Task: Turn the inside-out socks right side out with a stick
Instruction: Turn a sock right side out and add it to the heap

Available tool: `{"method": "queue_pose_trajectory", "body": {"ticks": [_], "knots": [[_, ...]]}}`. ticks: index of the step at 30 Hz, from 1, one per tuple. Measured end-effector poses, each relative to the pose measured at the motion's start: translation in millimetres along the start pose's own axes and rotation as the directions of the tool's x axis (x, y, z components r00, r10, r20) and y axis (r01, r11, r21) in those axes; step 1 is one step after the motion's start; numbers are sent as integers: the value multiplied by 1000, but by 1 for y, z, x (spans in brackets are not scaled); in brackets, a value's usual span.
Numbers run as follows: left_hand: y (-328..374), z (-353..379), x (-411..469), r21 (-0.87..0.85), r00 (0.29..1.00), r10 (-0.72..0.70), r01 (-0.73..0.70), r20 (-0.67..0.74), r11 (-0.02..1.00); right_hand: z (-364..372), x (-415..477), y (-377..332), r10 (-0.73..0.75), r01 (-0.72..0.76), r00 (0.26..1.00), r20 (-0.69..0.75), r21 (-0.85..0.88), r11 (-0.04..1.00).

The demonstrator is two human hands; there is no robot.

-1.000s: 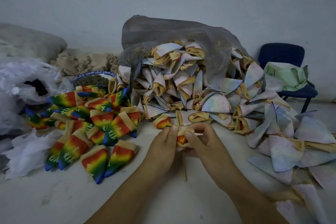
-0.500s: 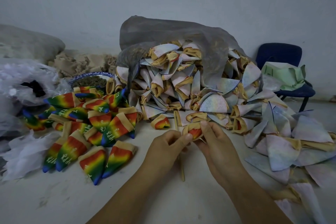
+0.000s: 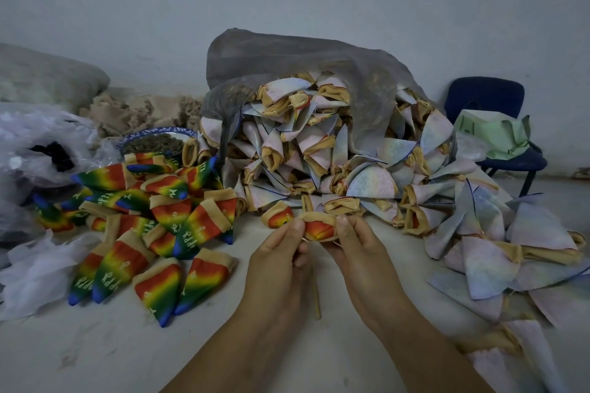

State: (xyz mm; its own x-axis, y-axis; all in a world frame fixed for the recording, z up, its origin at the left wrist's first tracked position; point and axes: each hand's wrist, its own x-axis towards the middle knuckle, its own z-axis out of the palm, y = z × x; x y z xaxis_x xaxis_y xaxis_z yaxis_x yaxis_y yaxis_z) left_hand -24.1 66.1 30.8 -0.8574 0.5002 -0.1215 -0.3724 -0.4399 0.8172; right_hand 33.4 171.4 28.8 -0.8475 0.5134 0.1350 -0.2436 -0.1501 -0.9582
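Head view: a grey plastic bag point(image 3: 287, 54) lies open on its side at the back of the white surface point(image 3: 159, 354). It is stuffed with a heap of inside-out socks point(image 3: 319, 150), pale with tan cuffs, which spill out of its mouth to the front and off to the right. Left of the bag stands a blue-rimmed bowl point(image 3: 159, 131) holding something dark and grainy; what it is cannot be told. Further left, a clear plastic bag point(image 3: 38, 137) holds a black thing point(image 3: 57, 153). In front of the bowl lies a pile of rainbow socks point(image 3: 153, 217), right side out.

Both forearms reach in from the bottom edge, hands close together just in front of the heap. The left hand point(image 3: 281, 265) and the right hand point(image 3: 360, 258) each pinch one end of a small sock point(image 3: 319, 228), thumbs on top and fingers curled beneath, its orange and yellow face showing under a tan cuff. The stick point(image 3: 316, 297) points down between the wrists, its upper part hidden behind the hands.
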Motion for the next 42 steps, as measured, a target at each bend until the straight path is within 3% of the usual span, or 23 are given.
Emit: {"method": "queue_pose_trajectory", "body": {"ticks": [3, 7, 14, 17, 21, 25, 29, 38, 42], "knots": [[2, 4, 2, -149, 994, -81, 92, 76, 985, 0, 1, 2, 28, -27, 999, -28, 39, 999], [3, 3, 3, -141, 986, -122, 138, 115, 980, 2, -1, 3, 65, -65, 998, -6, 66, 996], [8, -6, 11, 141, 1000, -10, 10, 0, 990, -2, -3, -1, 231, -259, 956, 179, 152, 954], [7, -9, 10, 171, 998, 52, -56, 28, 984, -6, -1, -1, 245, -266, 956, 160, 131, 955], [5, -9, 5, 368, 989, 29, -81, 143, 927, -9, 0, -2, 226, -231, 973, 57, 104, 968], [4, -7, 4, 235, 987, -86, 53, 132, 971, -14, 3, -3, 208, -206, 978, -9, 101, 973], [5, -8, 7, 37, 985, -103, 99, 139, 994, -9, 0, -2, 161, -167, 986, 55, 152, 974], [7, -8, 9, -24, 982, -132, 136, 134, 990, -7, 1, -3, 108, -127, 989, 103, 206, 970], [10, -7, 9, -207, 960, -219, 253, 173, 945, -5, 0, 2, 143, -167, 982, 126, 212, 963]]}}
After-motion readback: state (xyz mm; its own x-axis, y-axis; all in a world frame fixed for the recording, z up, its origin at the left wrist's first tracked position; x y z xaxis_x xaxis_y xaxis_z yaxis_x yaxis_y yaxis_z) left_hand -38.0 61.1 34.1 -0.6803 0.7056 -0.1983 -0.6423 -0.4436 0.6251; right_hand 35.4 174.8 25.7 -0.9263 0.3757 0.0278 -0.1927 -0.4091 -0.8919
